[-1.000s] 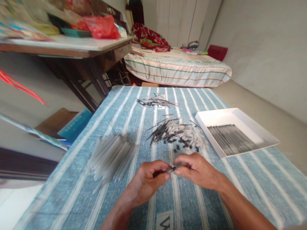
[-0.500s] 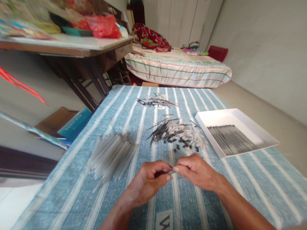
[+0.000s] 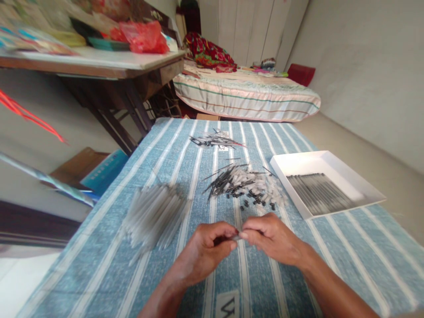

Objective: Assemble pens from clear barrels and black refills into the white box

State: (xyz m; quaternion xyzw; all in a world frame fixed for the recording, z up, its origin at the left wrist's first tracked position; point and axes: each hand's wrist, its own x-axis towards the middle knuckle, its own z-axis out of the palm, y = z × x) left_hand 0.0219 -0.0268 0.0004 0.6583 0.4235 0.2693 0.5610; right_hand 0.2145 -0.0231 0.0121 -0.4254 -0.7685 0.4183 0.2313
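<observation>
Compared with a second ago, both hands have drawn closer together, and the dark pen piece that showed between them is now almost wholly covered by the fingertips. Judging from this, one part looks pushed nearly home into the other. Left hand (image 3: 207,247) is curled, pinching the small pen piece (image 3: 236,237) between thumb and fingers; right hand (image 3: 270,238) pinches the same piece from the other end, fingertips nearly touching the left's. They hover just above the blue striped tablecloth (image 3: 99,265), near its front edge.

Just beyond the hands lies a loose pile of pen parts (image 3: 245,185), grey refills and small black caps. Left of it sits a heap of clear pen barrels (image 3: 154,214), blurred. To the right, a white tray (image 3: 364,185) holds finished pens (image 3: 319,192) in a row.

Writing: a white label (image 3: 227,304) on the cloth shows part of a dark letter, perhaps a V or W, cut off by the picture's edge.
</observation>
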